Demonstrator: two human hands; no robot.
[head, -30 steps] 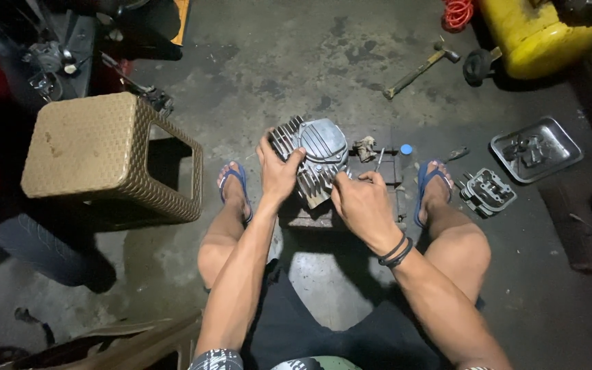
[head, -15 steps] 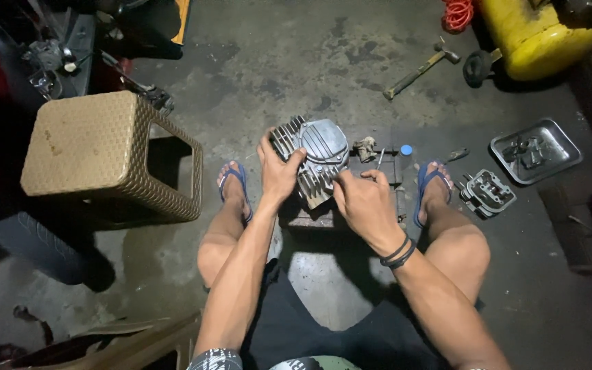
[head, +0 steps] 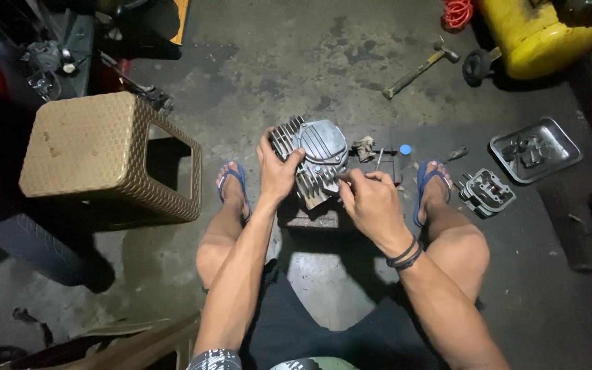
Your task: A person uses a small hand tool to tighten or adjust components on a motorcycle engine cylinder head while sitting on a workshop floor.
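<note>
- Grey finned metal engine cylinder head (head: 313, 159) sits on the stained concrete floor (head: 255, 62) between the person's two feet in blue sandals, its far edge facing open floor.
- Left hand (head: 279, 173) is clamped on the head's left fins, thumb across the smooth domed cover.
- Right hand (head: 373, 203) is closed at the head's near right edge, fingertips pinched; what they pinch is too small to tell.
- Left: tan woven-pattern plastic stool (head: 107, 154), its corner near the left foot.
- Right: shallow steel tray (head: 535, 149) with small parts, and a ribbed metal casting (head: 486, 193) just beside the right foot.
- Far right: wooden-handled hammer (head: 421, 67), yellow rounded tank (head: 532, 31).
</note>
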